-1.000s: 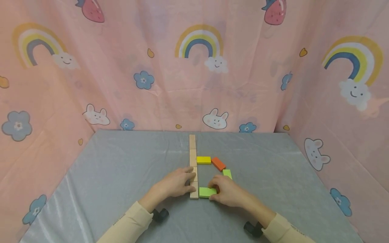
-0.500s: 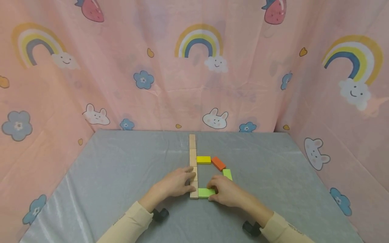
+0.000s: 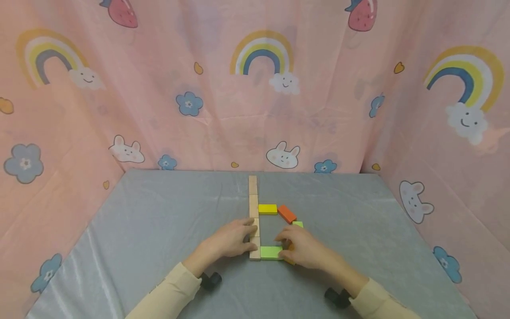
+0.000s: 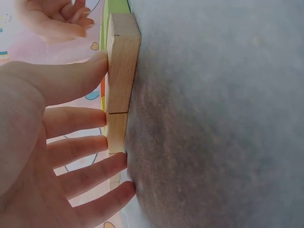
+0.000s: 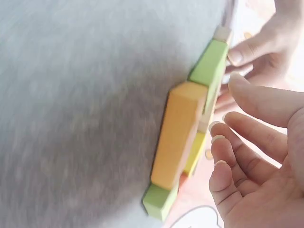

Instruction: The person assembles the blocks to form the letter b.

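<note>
Plain wooden blocks point(image 3: 253, 206) lie end to end in a straight row. My left hand point(image 3: 229, 239) touches the near blocks of that row with thumb and fingers extended. A light green block point(image 3: 271, 253) lies flat at the row's near end, on its right. Above it and slightly right is my right hand point(image 3: 307, 248), loosely bent and holding nothing in the right wrist view. Under that hand an orange block point(image 5: 178, 137) lies slanted, between the light green block and a second green block point(image 3: 298, 224); the head view mostly hides it.
A yellow block point(image 3: 268, 209) meets the row's right side farther back. A red-orange block point(image 3: 287, 213) slants from it toward the second green block, so the coloured blocks form a loop. Grey cloth point(image 3: 179, 199) covers the table; a pink printed curtain point(image 3: 223, 119) stands behind and at both sides.
The right hand slid the light green block left against the wooden row, then let go and moved slightly right and up. The left hand has stayed put.
</note>
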The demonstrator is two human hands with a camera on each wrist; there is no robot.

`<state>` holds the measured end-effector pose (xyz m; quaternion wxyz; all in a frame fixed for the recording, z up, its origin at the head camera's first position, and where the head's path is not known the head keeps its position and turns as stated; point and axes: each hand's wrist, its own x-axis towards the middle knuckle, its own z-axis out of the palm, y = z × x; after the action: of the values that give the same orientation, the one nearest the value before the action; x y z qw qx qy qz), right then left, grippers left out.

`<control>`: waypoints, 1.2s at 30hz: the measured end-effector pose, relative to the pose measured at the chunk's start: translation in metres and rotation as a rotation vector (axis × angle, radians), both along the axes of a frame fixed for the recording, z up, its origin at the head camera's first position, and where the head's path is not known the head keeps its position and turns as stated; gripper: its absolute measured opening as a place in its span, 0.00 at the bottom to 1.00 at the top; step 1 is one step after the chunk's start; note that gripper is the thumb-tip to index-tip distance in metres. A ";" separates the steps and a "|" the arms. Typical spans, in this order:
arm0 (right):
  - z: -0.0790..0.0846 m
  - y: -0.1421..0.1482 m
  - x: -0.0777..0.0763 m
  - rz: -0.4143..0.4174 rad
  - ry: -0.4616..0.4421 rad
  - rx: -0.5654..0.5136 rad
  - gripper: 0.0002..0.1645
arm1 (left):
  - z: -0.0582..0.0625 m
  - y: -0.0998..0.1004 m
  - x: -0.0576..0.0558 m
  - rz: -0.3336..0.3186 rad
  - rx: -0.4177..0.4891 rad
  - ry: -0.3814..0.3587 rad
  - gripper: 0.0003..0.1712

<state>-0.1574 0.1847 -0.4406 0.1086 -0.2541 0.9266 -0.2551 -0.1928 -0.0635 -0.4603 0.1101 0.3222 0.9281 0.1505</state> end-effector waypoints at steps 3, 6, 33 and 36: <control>0.005 0.005 0.002 -0.048 -0.009 0.005 0.16 | 0.000 0.000 0.000 -0.002 0.001 -0.003 0.33; 0.009 0.011 0.003 -0.087 -0.002 0.019 0.15 | 0.001 0.000 -0.001 -0.007 0.006 -0.005 0.33; -0.012 0.034 0.017 -0.170 0.047 0.106 0.25 | 0.002 0.000 0.000 -0.007 -0.007 -0.001 0.33; -0.012 0.032 0.018 -0.190 0.049 0.119 0.25 | 0.002 0.000 0.001 -0.007 -0.004 -0.004 0.33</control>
<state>-0.1397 0.2170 -0.4523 0.0760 -0.1645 0.9624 -0.2025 -0.1922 -0.0632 -0.4584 0.1129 0.3249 0.9271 0.1488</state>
